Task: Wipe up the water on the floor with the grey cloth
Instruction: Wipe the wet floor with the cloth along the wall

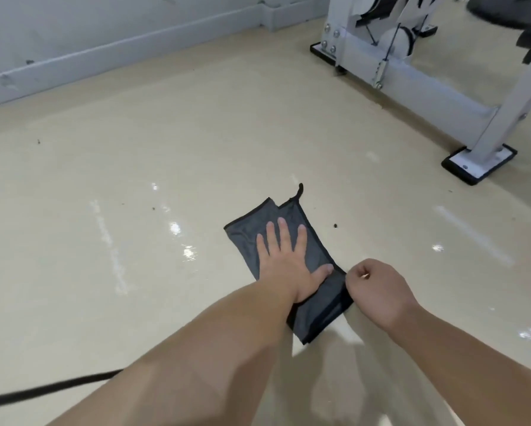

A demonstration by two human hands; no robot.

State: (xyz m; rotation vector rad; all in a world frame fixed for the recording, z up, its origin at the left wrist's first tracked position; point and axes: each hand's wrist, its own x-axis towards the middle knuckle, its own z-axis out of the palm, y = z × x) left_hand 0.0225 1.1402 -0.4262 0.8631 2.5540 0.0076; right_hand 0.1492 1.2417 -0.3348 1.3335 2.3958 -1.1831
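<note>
- On the floor (196, 124), the cloth (292, 241) lies flat under the left hand (284, 265), fingers spread, gripping nothing.
- Right hand (378, 290), clenched, pinches the cloth's edge.
- Wet sheen (187, 252) left of the cloth suggests wiping is unfinished.

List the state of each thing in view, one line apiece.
grey cloth: folded, lying flat on the floor.
left hand: open, palm pressed flat on the cloth.
right hand: closed, pinching the cloth's near right edge.
floor: glossy, wet patches left of the cloth.
white metal frame: standing on black-edged feet.
</note>
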